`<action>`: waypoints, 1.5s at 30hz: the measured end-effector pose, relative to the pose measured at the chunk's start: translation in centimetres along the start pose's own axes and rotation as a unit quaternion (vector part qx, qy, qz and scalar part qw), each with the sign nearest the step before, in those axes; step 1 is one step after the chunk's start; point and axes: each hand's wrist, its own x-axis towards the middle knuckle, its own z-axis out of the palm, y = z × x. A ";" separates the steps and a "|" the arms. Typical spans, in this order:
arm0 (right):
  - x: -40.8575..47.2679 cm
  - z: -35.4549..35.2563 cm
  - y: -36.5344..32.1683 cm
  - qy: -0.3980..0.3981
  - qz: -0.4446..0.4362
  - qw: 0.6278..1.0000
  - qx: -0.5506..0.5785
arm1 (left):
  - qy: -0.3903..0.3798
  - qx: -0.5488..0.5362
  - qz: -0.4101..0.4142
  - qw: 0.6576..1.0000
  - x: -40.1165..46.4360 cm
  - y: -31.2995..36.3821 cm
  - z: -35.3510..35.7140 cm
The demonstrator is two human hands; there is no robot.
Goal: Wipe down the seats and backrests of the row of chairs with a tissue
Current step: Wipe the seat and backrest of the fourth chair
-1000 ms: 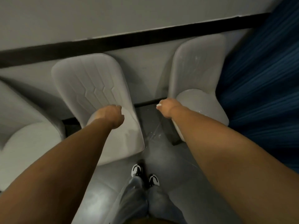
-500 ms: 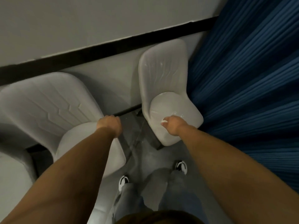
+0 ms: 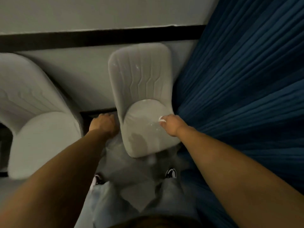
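The end chair (image 3: 144,102), a pale grey upholstered seat with a stitched backrest, is standing against the wall (image 3: 98,12), and it serves here as the landmark. The right hand (image 3: 171,125) is resting on the right side of this chair's seat, near the seat's edge. Its fingers are curling around a small white tissue (image 3: 160,118), of which only a bit is showing at the fingertips. Small wet or shiny specks are lying on the seat just left of that hand. The left hand (image 3: 103,124) is hanging just beside the chair's left edge, over the gap between it and the second chair (image 3: 37,116); its fingers are bending downward, and whether they are gripping anything cannot be told. A dark blue pleated curtain (image 3: 246,79) is hanging directly to the right of the end chair, touching its side. The person's shoes (image 3: 171,173) are standing on the grey floor (image 3: 136,170) in front of the chair.
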 end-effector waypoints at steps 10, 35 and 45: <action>4.3 -1.6 5.9 0.021 -0.063 0.998 -0.012 | 0.054 -0.017 -0.029 0.998 -0.6 8.2 0.7; 32.9 20.0 6.0 0.128 -0.118 0.981 -0.092 | 0.062 -0.068 -0.162 0.983 17.3 2.6 28.6; 44.8 24.9 5.4 0.239 -0.198 0.941 -0.135 | 0.204 -0.332 -0.206 0.898 27.0 4.6 36.9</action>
